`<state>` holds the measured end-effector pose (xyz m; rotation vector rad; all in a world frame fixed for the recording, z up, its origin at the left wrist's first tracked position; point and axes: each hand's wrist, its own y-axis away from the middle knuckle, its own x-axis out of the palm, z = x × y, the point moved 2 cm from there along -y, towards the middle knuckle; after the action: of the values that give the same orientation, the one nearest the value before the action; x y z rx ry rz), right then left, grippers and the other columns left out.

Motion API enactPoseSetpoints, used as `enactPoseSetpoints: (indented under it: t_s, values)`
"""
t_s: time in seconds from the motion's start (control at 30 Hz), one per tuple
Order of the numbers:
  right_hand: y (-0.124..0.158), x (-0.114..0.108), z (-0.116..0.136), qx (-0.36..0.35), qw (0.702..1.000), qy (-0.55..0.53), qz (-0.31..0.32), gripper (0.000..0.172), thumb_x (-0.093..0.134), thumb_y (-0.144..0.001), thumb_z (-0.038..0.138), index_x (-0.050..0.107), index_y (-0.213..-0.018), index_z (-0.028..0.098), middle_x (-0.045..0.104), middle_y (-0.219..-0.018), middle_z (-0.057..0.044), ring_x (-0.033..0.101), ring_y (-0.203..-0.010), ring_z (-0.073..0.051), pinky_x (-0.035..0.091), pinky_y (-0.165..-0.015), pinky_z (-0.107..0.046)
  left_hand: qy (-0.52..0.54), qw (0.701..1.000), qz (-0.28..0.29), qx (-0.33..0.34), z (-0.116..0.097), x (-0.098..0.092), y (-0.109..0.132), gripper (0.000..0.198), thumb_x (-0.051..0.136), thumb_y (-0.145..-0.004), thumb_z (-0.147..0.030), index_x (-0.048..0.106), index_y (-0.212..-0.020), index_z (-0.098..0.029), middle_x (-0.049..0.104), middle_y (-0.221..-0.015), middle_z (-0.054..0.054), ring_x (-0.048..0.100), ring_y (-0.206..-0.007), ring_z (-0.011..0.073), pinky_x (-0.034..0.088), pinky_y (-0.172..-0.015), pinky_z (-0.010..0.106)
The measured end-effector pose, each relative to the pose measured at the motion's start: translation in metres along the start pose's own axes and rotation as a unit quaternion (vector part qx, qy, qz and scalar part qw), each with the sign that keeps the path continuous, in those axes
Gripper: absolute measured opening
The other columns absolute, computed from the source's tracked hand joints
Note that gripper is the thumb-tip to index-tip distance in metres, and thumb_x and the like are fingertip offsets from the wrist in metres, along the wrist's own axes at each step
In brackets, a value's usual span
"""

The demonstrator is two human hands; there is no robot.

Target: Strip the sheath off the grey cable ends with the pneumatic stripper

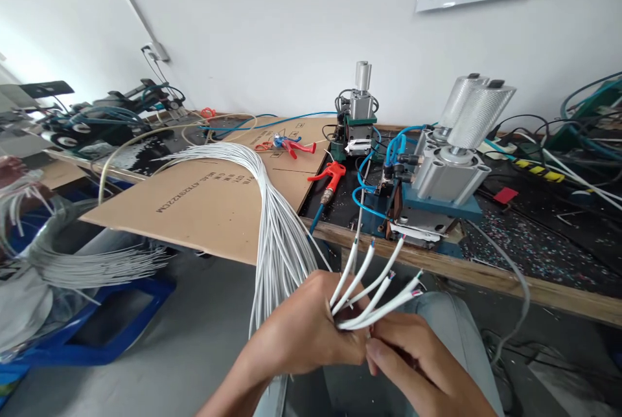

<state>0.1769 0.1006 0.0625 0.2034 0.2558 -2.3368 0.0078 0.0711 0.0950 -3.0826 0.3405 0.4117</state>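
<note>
My left hand [306,333] is closed around several white cables [359,316] that fan out toward the right. Short coloured inner wires show at their tips. Close against its fingertips is my right hand [413,352], thumb and finger pinched together; what lies between them is mostly hidden. A large bundle of white cables [265,203] drapes over the cardboard sheet [204,210] and hangs down past its edge behind my left wrist. Just beyond the held cable tips, at the bench edge, stands a pneumatic machine [437,184] with two knurled silver cylinders.
A second, smaller machine [358,112] stands farther back. A red air gun [330,177] lies on the bench, and red-and-blue pliers [291,144] rest on the cardboard. At left, another person's hand [12,174] is near more white cables [97,265] above a blue frame [111,349].
</note>
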Motion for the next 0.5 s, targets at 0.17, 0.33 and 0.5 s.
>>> enactPoseSetpoints:
  t_s: [0.17, 0.33, 0.5]
  values:
    - [0.004, 0.007, -0.010, 0.031, 0.997, -0.050, -0.046, 0.063, 0.042, -0.098, 0.075, 0.065, -0.074, 0.022, 0.063, -0.075, -0.006, 0.061, -0.073, -0.021, 0.048, -0.071, -0.031, 0.001, 0.999, -0.022, -0.044, 0.007, 0.002, 0.002, 0.010, 0.065, -0.076, -0.008, 0.065, -0.079, -0.017, 0.063, -0.071, -0.005, 0.055, -0.065, 0.0098, 0.040, -0.058, 0.020]
    - [0.010, 0.007, -0.019, 0.024, 0.999, -0.020, -0.036, 0.056, 0.045, -0.098, 0.072, 0.072, -0.082, 0.025, 0.070, -0.077, -0.006, 0.066, -0.075, -0.023, 0.054, -0.075, -0.032, -0.085, 0.996, 0.013, 0.009, -0.001, -0.002, 0.001, 0.016, 0.067, -0.071, -0.004, 0.057, -0.071, -0.017, 0.049, -0.067, -0.008, 0.041, -0.062, 0.0075, 0.032, -0.055, 0.020]
    - [0.011, 0.004, -0.028, 0.038, 0.993, 0.014, -0.109, 0.042, 0.061, -0.093, 0.066, 0.079, -0.092, 0.029, 0.073, -0.084, -0.008, 0.069, -0.081, -0.026, 0.056, -0.075, -0.032, -0.044, 0.999, -0.016, -0.009, 0.003, 0.012, -0.005, 0.017, 0.069, -0.070, -0.007, 0.056, -0.068, -0.017, 0.050, -0.062, -0.008, 0.042, -0.059, 0.0070, 0.033, -0.054, 0.018]
